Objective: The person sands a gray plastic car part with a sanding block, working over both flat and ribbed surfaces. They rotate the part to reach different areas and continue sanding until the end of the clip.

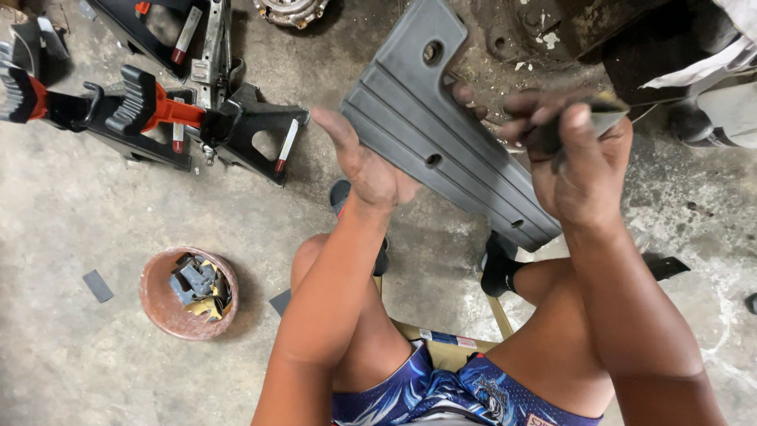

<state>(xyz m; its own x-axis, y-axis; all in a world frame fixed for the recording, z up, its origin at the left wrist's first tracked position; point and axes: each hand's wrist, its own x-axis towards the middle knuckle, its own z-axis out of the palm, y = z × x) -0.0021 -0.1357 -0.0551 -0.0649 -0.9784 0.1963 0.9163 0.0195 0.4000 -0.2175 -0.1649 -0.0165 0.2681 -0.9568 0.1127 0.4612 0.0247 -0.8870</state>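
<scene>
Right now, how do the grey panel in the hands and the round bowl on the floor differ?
The grey panel is long, flat and ribbed with holes; the bowl is round and reddish. The panel is held up by the left hand, with the right hand at its edge; the bowl rests on the concrete, holding small scraps.

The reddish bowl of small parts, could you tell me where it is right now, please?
In the head view, the reddish bowl sits on the concrete floor at lower left, beside the person's left forearm and below the black jack stands.
</scene>
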